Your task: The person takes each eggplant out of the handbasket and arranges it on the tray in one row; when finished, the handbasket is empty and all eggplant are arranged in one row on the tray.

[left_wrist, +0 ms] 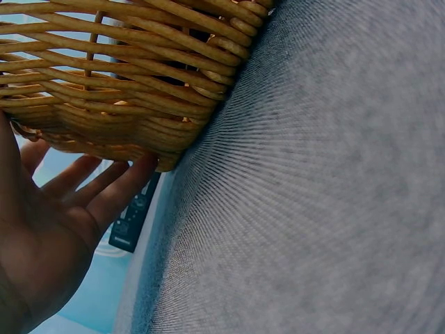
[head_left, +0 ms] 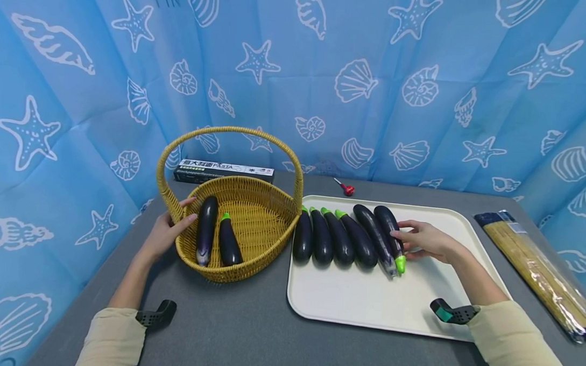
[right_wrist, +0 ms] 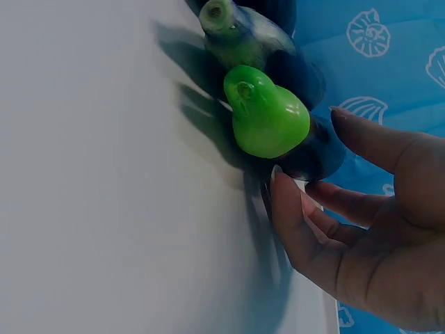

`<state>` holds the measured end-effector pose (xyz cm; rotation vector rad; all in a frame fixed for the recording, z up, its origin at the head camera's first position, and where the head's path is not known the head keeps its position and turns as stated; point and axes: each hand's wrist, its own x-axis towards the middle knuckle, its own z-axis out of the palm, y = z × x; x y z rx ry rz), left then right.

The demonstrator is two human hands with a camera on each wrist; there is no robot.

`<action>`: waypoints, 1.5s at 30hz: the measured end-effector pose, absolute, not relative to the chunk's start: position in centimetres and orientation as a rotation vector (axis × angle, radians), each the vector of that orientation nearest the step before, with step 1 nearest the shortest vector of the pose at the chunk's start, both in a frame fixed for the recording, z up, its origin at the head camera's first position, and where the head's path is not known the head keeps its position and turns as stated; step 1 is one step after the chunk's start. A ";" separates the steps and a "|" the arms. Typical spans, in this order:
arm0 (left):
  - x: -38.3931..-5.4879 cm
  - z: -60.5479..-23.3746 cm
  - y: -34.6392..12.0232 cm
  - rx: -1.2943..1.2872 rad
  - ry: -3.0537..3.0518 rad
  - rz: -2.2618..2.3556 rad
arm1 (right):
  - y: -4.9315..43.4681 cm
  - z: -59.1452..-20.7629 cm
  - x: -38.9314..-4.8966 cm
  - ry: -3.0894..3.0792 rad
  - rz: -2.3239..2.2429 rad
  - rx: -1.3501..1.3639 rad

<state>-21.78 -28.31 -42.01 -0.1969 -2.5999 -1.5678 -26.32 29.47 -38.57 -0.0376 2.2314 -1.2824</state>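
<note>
The yellow wicker basket [head_left: 244, 189] holds two dark purple eggplants, a longer one [head_left: 207, 228] and a shorter one [head_left: 229, 242] with a bright green cap. At the basket's left side, my left hand [head_left: 164, 233] grips the rim, thumb over the inside and fingers against the outer weave [left_wrist: 139, 104]. Across from it, my right hand [head_left: 429, 241] is beside the rightmost eggplant [head_left: 387, 224] in a row on the white tray [head_left: 337, 297]. Its fairly straight fingers touch that eggplant's side, near the green cap [right_wrist: 271, 122]. Contact under the eggplant is hidden.
Several more eggplants [head_left: 341, 238] lie side by side on the tray's left half. Behind the basket lies a dark pasta box [head_left: 225, 171]. A red lollipop [head_left: 348, 190] is behind the tray, and a bag of dry noodles [head_left: 537, 272] lies to its right.
</note>
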 end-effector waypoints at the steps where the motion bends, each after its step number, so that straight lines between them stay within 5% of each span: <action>1: -21.8 -42.0 -28.3 -0.196 -2.600 -1.568 | 29.5 -38.6 -26.3 2.235 -1.282 -0.034; 24: -21.9 -41.7 -28.2 -0.197 -2.593 -1.572 | 31.3 -36.5 -26.4 2.391 -1.415 0.011; 45: -21.8 -42.0 -28.2 -0.196 -2.589 -1.580 | 23.6 -34.5 -24.8 1.843 -1.666 -0.264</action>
